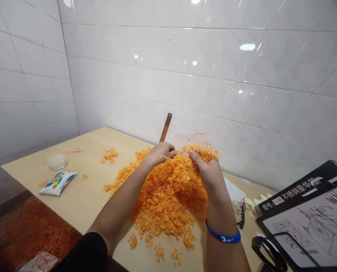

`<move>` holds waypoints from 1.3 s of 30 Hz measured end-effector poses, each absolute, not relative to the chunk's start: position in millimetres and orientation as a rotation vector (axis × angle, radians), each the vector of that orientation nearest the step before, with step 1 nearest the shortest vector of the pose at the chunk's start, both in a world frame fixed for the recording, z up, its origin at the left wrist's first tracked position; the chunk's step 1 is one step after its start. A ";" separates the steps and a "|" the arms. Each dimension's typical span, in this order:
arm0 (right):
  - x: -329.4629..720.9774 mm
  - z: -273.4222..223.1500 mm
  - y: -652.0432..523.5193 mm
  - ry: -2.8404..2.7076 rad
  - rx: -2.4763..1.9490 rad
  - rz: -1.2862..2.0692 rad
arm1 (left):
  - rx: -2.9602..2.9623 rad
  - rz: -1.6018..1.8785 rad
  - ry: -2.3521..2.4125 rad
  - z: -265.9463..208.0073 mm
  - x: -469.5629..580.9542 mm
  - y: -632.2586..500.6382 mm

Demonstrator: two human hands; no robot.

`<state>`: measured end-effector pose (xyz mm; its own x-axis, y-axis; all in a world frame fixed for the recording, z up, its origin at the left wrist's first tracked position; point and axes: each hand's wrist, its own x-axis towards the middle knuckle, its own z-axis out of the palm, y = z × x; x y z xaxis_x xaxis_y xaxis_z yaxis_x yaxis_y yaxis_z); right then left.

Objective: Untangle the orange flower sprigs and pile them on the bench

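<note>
A large heap of orange spider-shaped plastic pieces [168, 200] covers the middle of the table. Above its far side, my right hand [209, 170] is closed around a tangled bunch of these pieces [204, 151], its thumb on top and thin strands sticking up. My left hand [161, 153] is closed beside that bunch, fingertips at its left edge against the orange strands; its fingers are partly hidden. A flat brown strip, like a wooden handle [165, 128], rises behind my left hand; I cannot tell whether the hand touches it.
At left, a small glass cup [56, 161], a white-and-blue packet [57, 184] and loose orange pieces [109, 155] lie on the table [95, 139]. Glasses [241, 215], a black strap-like object [269, 253] and a printed box [313, 219] sit right. Tiled wall [146, 90] stands behind.
</note>
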<state>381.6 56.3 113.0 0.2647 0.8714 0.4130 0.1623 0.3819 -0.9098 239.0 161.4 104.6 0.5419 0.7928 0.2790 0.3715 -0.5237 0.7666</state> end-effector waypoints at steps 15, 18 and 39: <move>380.6 113.4 49.0 -1.372 -1.306 0.596 | 1.842 1.002 0.377 133.0 234.5 116.6; 375.2 115.6 47.4 -1.436 -1.175 0.573 | 1.641 1.085 0.257 131.3 244.0 117.5; 378.7 132.2 21.1 -1.196 -1.163 0.029 | 2.017 0.712 1.200 56.0 203.5 169.2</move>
